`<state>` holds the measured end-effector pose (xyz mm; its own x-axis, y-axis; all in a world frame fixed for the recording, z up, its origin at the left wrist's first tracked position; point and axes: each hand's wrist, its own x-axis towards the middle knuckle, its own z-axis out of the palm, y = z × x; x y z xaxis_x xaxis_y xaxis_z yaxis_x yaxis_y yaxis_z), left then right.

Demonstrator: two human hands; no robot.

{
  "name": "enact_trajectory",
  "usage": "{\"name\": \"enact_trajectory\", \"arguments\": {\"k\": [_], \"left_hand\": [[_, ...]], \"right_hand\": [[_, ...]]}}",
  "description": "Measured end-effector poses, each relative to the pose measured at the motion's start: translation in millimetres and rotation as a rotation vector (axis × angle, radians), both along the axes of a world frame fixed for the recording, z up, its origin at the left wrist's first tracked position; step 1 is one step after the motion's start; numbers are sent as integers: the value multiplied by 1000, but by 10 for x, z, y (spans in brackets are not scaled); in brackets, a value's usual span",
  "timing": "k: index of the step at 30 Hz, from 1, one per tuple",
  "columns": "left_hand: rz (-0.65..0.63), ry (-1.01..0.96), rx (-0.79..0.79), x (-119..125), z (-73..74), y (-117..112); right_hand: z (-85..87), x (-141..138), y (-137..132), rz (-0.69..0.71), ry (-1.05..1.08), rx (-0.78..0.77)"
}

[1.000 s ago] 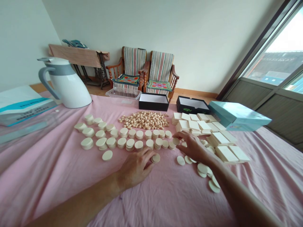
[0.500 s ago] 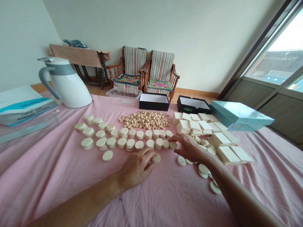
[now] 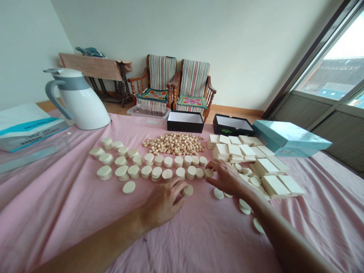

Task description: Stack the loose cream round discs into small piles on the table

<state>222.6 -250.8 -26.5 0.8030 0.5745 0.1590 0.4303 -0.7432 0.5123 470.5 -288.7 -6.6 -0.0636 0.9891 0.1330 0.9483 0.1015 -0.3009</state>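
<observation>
My left hand lies on the pink cloth with its fingers curled, the fingertips touching a small stack of cream discs. My right hand reaches left over loose discs, its thumb and fingers pinching a disc stack at the right end of the rows. Rows of stacked cream discs run across the cloth to the left. Behind them lies a pile of small tan wooden beads.
Cream rectangular tiles are stacked at the right, beside a teal box. Two black boxes and a clear tray stand at the far edge. A white jug and a bag sit at the left.
My right hand slid a little leftward and closed onto the stack at the row's end. The left hand stayed in place by its small stack.
</observation>
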Motion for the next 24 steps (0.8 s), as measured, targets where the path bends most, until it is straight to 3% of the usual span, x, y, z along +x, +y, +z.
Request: {"name": "enact_trajectory", "arguments": {"k": [4, 7, 12, 18, 24], "left_hand": [[-5, 3, 1, -1, 6, 3], [-7, 7, 8, -3, 8, -1], [-7, -5, 18, 2, 3, -4], [-6, -1, 34, 5, 1, -2], [-6, 5, 32, 0, 2, -6]], "right_hand": [[127, 25, -146, -33, 22, 18], [226, 20, -346, -14, 5, -93], [175, -27, -604, 57, -48, -147], [15, -41, -616, 52, -54, -115], [100, -72, -509, 24, -12, 1]]}}
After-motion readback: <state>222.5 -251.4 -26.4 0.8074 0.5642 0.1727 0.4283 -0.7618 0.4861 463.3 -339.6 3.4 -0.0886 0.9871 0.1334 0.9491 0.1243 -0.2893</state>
